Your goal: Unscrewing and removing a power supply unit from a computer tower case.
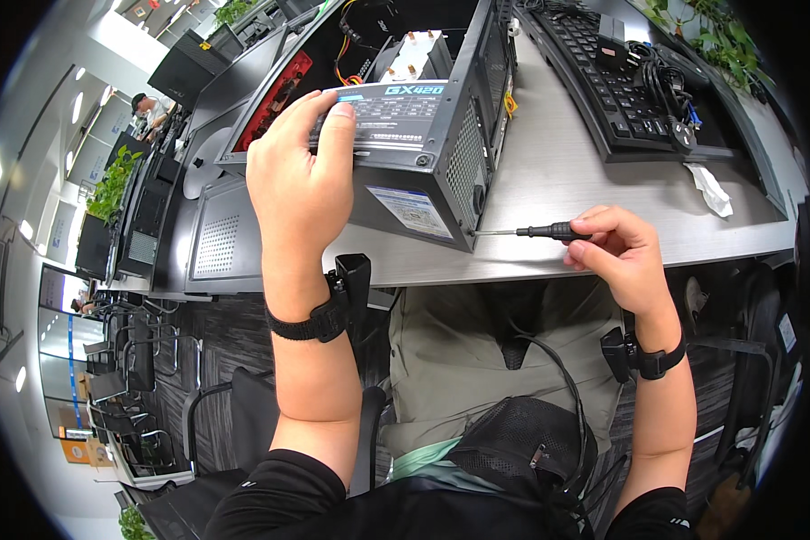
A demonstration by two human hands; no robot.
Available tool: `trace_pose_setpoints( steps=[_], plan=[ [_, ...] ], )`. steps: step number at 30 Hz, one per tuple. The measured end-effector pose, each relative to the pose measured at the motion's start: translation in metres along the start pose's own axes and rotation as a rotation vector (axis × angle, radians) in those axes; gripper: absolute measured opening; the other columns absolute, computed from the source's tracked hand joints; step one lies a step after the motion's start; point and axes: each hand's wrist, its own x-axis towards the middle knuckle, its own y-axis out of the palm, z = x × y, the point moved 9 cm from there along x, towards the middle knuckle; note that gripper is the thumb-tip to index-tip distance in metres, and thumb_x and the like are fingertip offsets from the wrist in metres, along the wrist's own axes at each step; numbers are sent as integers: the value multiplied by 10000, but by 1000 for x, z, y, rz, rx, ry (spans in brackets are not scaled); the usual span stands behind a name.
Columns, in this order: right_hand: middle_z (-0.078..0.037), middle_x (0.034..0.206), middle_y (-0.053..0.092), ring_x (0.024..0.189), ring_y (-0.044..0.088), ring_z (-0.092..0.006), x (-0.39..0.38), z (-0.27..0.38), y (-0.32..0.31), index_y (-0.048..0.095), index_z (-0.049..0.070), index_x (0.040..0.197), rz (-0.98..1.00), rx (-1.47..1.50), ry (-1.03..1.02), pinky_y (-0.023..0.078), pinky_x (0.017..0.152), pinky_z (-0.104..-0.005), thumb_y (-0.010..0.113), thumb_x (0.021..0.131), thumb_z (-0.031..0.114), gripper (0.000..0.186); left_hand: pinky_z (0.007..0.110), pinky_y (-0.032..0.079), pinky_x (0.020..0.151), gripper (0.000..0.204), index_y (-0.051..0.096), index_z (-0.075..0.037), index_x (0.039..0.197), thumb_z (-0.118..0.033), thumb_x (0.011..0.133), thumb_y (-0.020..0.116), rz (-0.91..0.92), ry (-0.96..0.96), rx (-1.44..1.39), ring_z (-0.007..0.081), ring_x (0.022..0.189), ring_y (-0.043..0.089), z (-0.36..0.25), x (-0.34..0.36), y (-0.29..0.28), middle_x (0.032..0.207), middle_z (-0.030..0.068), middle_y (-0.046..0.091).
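My left hand [301, 171] grips the dark labelled power supply [391, 121] at the near side of an open computer case [400, 207], its fingertips over the top. My right hand [616, 247] holds the black handle of a screwdriver [544, 231] in closed fingers. The screwdriver lies horizontal, its metal tip at the lower corner of the case's perforated rear panel, by a screw point. Inside the case, a silver cooler [414, 56] and coloured cables show behind the power supply.
A grey desk [540, 265] carries a detached perforated side panel [218, 243] at left, and a keyboard [585, 90], coiled black cables [661, 103] and crumpled white paper [711, 193] at right. Chairs, plants and monitors surround it. A person [153, 112] sits at the far left.
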Motion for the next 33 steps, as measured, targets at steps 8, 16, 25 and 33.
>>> trace_pose_setpoints(
  steps=[8, 16, 25, 33],
  plan=[
    [-83, 952, 732, 798, 712, -117, 1, -4, -5, 726, -28, 1217, -59, -54, 40, 581, 689, -253, 714, 988, -4, 230, 391, 565, 920, 340, 784, 16, 1094, -277, 966, 669, -4, 13, 5, 386, 1012, 758, -1, 0, -1, 1116, 228, 775],
    [-87, 949, 737, 763, 712, -115, -5, -11, -6, 727, -27, 1170, -23, -72, 249, 589, 694, -251, 723, 978, -15, 192, 392, 563, 927, 338, 783, 13, 1102, -274, 967, 665, 0, 9, 0, 386, 1019, 757, -1, 0, -1, 1122, 226, 775],
    [-87, 968, 738, 809, 731, -135, 1, -8, -5, 708, -34, 1226, -10, -20, 56, 596, 706, -247, 739, 970, -15, 258, 395, 561, 939, 341, 785, 7, 1107, -279, 969, 662, -2, 6, 6, 383, 1034, 755, 0, 0, -1, 1125, 223, 776],
    [-79, 950, 740, 759, 708, -110, -4, -17, -10, 706, -9, 1168, 5, -58, 327, 562, 658, -219, 720, 999, 17, 172, 390, 560, 938, 341, 786, 7, 1106, -281, 970, 662, -6, 1, 4, 378, 1026, 757, 1, -1, -1, 1121, 217, 778]
  ],
)
